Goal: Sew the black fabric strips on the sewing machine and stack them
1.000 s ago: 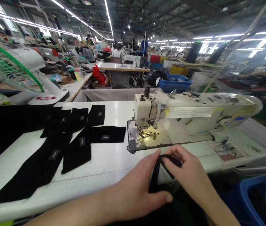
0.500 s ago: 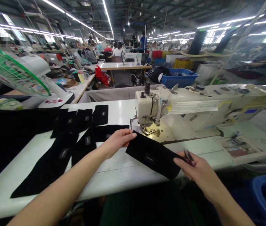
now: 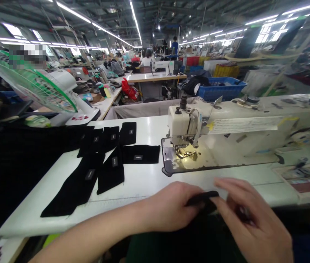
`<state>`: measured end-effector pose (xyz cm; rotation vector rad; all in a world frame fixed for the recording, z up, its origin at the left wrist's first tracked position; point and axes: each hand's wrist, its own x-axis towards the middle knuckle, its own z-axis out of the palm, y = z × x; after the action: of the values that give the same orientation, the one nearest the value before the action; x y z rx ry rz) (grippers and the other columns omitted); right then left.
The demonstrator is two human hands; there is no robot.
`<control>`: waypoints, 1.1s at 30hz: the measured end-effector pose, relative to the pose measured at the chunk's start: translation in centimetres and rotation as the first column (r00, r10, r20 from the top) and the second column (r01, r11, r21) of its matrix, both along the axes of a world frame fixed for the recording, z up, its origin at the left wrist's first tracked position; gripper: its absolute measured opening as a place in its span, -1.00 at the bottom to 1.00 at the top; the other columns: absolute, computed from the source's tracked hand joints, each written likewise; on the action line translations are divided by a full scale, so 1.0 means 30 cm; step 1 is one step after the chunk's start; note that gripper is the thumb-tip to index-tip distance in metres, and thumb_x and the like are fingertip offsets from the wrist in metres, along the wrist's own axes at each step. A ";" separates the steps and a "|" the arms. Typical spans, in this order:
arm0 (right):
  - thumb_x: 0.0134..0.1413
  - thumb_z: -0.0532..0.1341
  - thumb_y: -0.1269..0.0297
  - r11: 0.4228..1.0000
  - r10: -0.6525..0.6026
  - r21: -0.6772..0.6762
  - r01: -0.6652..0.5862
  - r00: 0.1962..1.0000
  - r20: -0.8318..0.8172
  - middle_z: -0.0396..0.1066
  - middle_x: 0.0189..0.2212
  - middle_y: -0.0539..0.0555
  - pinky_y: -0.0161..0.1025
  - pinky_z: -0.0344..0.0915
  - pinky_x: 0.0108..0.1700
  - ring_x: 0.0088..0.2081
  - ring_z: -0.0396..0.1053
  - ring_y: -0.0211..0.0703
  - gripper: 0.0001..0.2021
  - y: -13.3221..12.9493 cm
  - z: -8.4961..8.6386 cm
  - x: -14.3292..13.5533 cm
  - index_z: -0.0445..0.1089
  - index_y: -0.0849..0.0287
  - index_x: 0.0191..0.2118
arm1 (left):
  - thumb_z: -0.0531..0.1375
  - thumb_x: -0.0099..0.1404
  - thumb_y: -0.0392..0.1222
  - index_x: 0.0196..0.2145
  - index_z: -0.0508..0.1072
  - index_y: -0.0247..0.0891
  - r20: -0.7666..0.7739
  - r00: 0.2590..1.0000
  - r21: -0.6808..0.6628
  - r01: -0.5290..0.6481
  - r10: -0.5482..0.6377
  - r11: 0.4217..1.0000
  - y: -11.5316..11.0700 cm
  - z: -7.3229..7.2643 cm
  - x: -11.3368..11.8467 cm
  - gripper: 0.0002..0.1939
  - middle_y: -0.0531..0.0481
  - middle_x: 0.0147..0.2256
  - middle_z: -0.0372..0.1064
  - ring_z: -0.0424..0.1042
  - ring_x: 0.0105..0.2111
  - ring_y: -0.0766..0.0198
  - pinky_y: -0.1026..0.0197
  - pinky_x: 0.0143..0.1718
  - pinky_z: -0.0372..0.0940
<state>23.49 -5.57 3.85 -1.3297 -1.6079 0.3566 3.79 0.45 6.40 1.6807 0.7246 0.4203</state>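
Note:
My left hand (image 3: 173, 206) is closed round a black fabric piece (image 3: 202, 198), now seen nearly edge-on at the table's front edge. The thumb of my right hand (image 3: 261, 219) touches the piece's right end, its index finger raised above. In that palm sit small thread snips (image 3: 245, 214), mostly hidden by the fingers and blurred. Beyond my hands stands a white sewing machine (image 3: 183, 126), its needle area lit and no fabric under the foot. Left of it lies a flat black fabric piece (image 3: 150, 154) with a small dark label.
Several more labelled black pieces (image 3: 75, 186) lie on the white table (image 3: 144, 182) at left, beside a heap of black fabric (image 3: 12, 157). A green-rimmed fan (image 3: 37, 82) stands back left. Behind the machine is a blue basket (image 3: 223, 89). People work farther off.
The fabric piece, stretched flat between both hands with its label showing, has come down towards me and is bunched edge-on. My hands have moved closer together; the view has shifted left.

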 end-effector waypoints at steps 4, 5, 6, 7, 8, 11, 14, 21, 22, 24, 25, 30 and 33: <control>0.02 0.34 -0.07 0.917 -0.185 -0.393 0.068 0.946 -0.267 0.52 -0.06 0.15 -0.31 0.27 -0.58 -0.63 0.13 -0.35 -0.36 -0.011 -0.057 -0.040 0.35 0.10 0.19 | 0.29 0.28 -0.01 -0.14 0.55 -0.29 0.191 0.833 -0.545 -0.351 0.520 0.762 -0.015 -0.047 0.012 -0.69 -0.10 -0.24 0.57 0.55 -0.25 0.12 0.14 -0.16 0.44; 0.01 0.33 -0.10 0.873 -0.160 -0.488 -0.017 0.934 -0.319 0.53 -0.11 0.13 -0.31 0.26 -0.56 -0.61 0.15 -0.33 -0.39 -0.017 -0.077 -0.052 0.40 0.13 0.13 | 0.31 0.26 -0.01 -0.13 0.55 -0.30 0.195 0.763 -0.638 -0.379 0.616 0.671 -0.009 -0.055 0.004 -0.67 -0.13 -0.22 0.57 0.56 -0.24 0.12 0.14 -0.16 0.45; 0.01 0.32 -0.10 0.823 -0.135 -0.560 -0.094 0.926 -0.354 0.54 -0.21 0.09 -0.31 0.25 -0.54 -0.59 0.19 -0.31 -0.46 -0.024 -0.097 -0.067 0.47 0.16 0.02 | 0.33 0.24 -0.02 -0.13 0.55 -0.30 0.193 0.705 -0.692 -0.395 0.683 0.604 0.000 -0.062 -0.005 -0.67 -0.14 -0.20 0.57 0.56 -0.24 0.12 0.16 -0.18 0.46; 0.02 0.31 -0.10 0.779 -0.103 -0.606 -0.159 0.922 -0.373 0.53 -0.34 0.05 -0.31 0.26 -0.49 -0.56 0.24 -0.27 -0.55 -0.032 -0.115 -0.082 0.52 0.18 -0.13 | 0.35 0.21 -0.06 -0.15 0.56 -0.29 0.190 0.657 -0.715 -0.416 0.730 0.561 0.013 -0.069 -0.016 -0.69 -0.13 -0.20 0.58 0.56 -0.26 0.14 0.19 -0.20 0.46; 0.03 0.30 -0.10 0.747 -0.072 -0.632 -0.207 0.919 -0.386 0.49 -0.44 0.03 -0.30 0.28 -0.45 -0.52 0.30 -0.22 -0.59 -0.040 -0.132 -0.098 0.53 0.19 -0.26 | 0.38 0.18 -0.11 -0.17 0.56 -0.29 0.186 0.620 -0.719 -0.443 0.763 0.535 0.029 -0.076 -0.028 -0.71 -0.11 -0.22 0.58 0.56 -0.28 0.17 0.21 -0.22 0.46; 0.09 0.25 -0.16 0.737 -0.059 -0.629 -0.247 0.904 -0.424 0.48 -0.49 0.03 -0.27 0.34 -0.28 -0.37 0.43 -0.08 -0.56 -0.065 -0.166 -0.138 0.52 0.19 -0.38 | 0.43 0.09 -0.23 -0.15 0.56 -0.27 0.166 0.600 -0.673 -0.511 0.783 0.534 0.103 -0.100 -0.073 -0.66 -0.07 -0.24 0.58 0.55 -0.31 0.23 0.24 -0.21 0.44; 0.09 0.24 -0.22 0.743 -0.105 -0.626 -0.236 0.883 -0.457 0.52 -0.45 0.04 -0.25 0.39 -0.24 -0.33 0.48 -0.02 -0.51 -0.085 -0.183 -0.161 0.56 0.18 -0.31 | 0.48 0.02 -0.23 -0.14 0.58 -0.30 0.114 0.736 -0.577 -0.498 0.667 0.647 0.196 -0.116 -0.128 -0.59 -0.08 -0.26 0.57 0.53 -0.30 0.23 0.20 -0.15 0.41; 0.17 0.15 -0.25 0.830 -0.104 -0.540 -0.140 0.912 -0.396 0.56 -0.28 0.14 -0.22 0.46 -0.14 -0.21 0.51 0.02 -0.47 -0.115 -0.252 -0.169 0.58 0.14 -0.18 | 0.40 0.04 -0.20 -0.39 0.61 -0.27 -0.147 0.928 -0.155 -0.365 0.344 0.918 0.339 -0.143 -0.152 -0.85 0.03 -0.40 0.53 0.46 -0.33 0.25 0.15 -0.09 0.31; 0.18 0.15 -0.24 0.843 -0.132 -0.529 -0.093 0.919 -0.372 0.54 -0.30 0.13 -0.23 0.47 -0.16 -0.25 0.51 0.00 -0.46 -0.113 -0.261 -0.168 0.56 0.14 -0.12 | 0.38 0.07 -0.22 -0.39 0.60 -0.27 -0.166 0.923 -0.093 -0.364 0.346 0.927 0.351 -0.152 -0.140 -0.88 0.04 -0.41 0.52 0.46 -0.34 0.25 0.15 -0.11 0.31; 0.15 0.20 -0.21 0.859 -0.202 -0.512 0.010 0.925 -0.321 0.50 -0.38 0.08 -0.28 0.46 -0.27 -0.37 0.47 -0.09 -0.47 -0.102 -0.273 -0.168 0.52 0.15 -0.04 | 0.31 0.13 -0.27 -0.38 0.60 -0.27 -0.208 0.906 0.066 -0.363 0.368 0.930 0.373 -0.172 -0.111 -0.93 0.03 -0.42 0.52 0.45 -0.36 0.24 0.17 -0.17 0.32; 0.14 0.23 -0.18 0.864 -0.226 -0.501 0.052 0.929 -0.293 0.48 -0.42 0.05 -0.31 0.44 -0.32 -0.43 0.43 -0.14 -0.50 -0.093 -0.275 -0.167 0.52 0.15 -0.06 | 0.28 0.16 -0.29 -0.38 0.59 -0.27 -0.235 0.893 0.171 -0.352 0.385 0.920 0.382 -0.183 -0.096 -0.93 0.02 -0.41 0.51 0.45 -0.36 0.23 0.17 -0.18 0.32; 0.20 0.23 -0.03 0.904 -0.064 -0.427 0.003 0.990 -0.129 0.45 -0.50 0.00 -0.35 0.38 -0.42 -0.52 0.36 -0.22 -0.68 -0.040 -0.270 -0.156 0.54 0.13 -0.31 | 0.21 0.25 -0.37 -0.38 0.58 -0.27 -0.314 0.806 0.630 -0.218 0.501 0.745 0.395 -0.223 -0.049 -0.86 -0.07 -0.30 0.48 0.44 -0.28 0.17 0.16 -0.19 0.30; 0.24 0.21 0.18 0.946 0.088 -0.305 -0.104 0.994 -0.066 0.51 -0.39 0.04 -0.36 0.42 -0.42 -0.49 0.42 -0.22 -0.79 -0.030 -0.268 -0.141 0.53 0.13 -0.13 | 0.25 0.27 -0.32 -0.34 0.56 -0.26 -0.274 0.772 0.774 -0.177 0.573 0.608 0.386 -0.240 -0.043 -0.93 -0.10 -0.25 0.44 0.42 -0.20 0.10 0.11 -0.17 0.31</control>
<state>19.27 -6.47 -4.20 -1.4630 -1.6239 0.7212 2.51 12.03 -0.81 2.4282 1.4920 0.6413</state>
